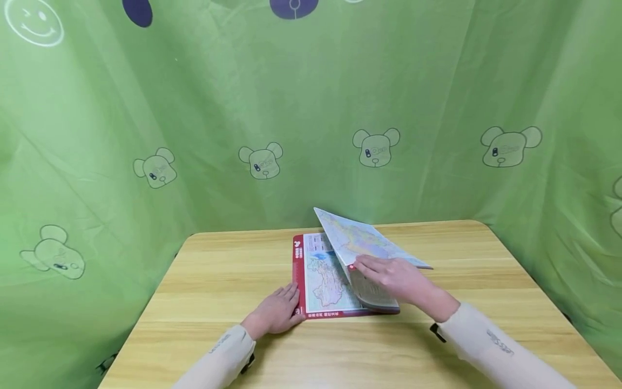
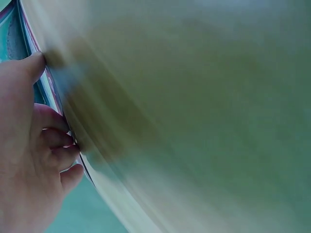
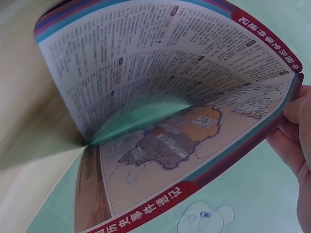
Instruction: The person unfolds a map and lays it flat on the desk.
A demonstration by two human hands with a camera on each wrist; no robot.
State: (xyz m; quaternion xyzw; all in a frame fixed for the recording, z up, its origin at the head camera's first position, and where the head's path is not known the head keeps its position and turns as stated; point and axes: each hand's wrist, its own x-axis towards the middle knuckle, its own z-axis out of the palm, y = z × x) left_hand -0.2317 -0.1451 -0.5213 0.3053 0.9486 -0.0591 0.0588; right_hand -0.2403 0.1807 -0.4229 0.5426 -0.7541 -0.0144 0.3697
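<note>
Right hand (image 1: 400,280) pinching raised pages (image 1: 357,236) | left hand (image 1: 276,312) relaxed, fingers touching red-edged book (image 1: 326,278)

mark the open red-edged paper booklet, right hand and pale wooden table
Open red-edged paper booklet (image 1: 357,241): head view, raised map page.
Right hand (image 1: 396,277): head view, back of hand.
Pale wooden table (image 1: 218,275): head view, bare top beside booklet.

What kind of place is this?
Probably a makeshift recording booth, though the pictures don't confirm it: green cloth with bear prints hangs on the three sides in view, close around a wooden table with a map book.
</note>
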